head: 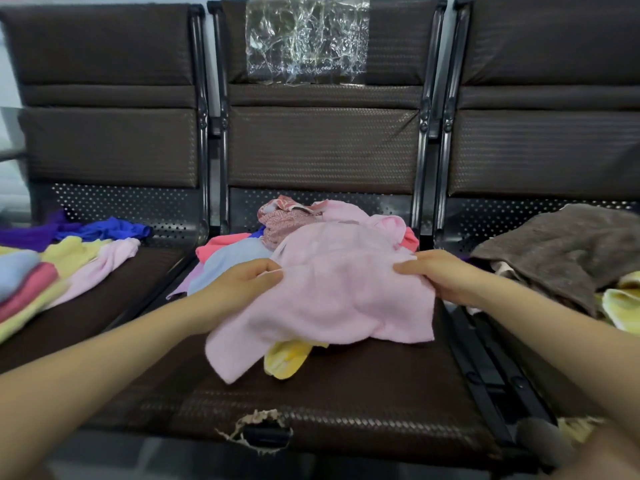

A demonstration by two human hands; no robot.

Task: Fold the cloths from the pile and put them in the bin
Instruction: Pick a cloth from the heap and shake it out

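Observation:
A pale pink cloth (332, 299) lies crumpled on top of the pile (277, 230) on the middle seat. My left hand (242, 282) pinches its left edge and my right hand (440, 275) grips its right edge. Under it I see a yellow cloth (287, 358), a light blue cloth (228, 265), a coral cloth and a patterned pink one. No bin shows in the head view.
The left seat holds several cloths (52, 271) in blue, pink, yellow and purple, some of them stacked. A brown towel (561, 251) and yellow cloths (623, 303) lie on the right seat. The middle seat's front edge (263, 431) is torn. Plastic wrap (304, 39) covers the backrest.

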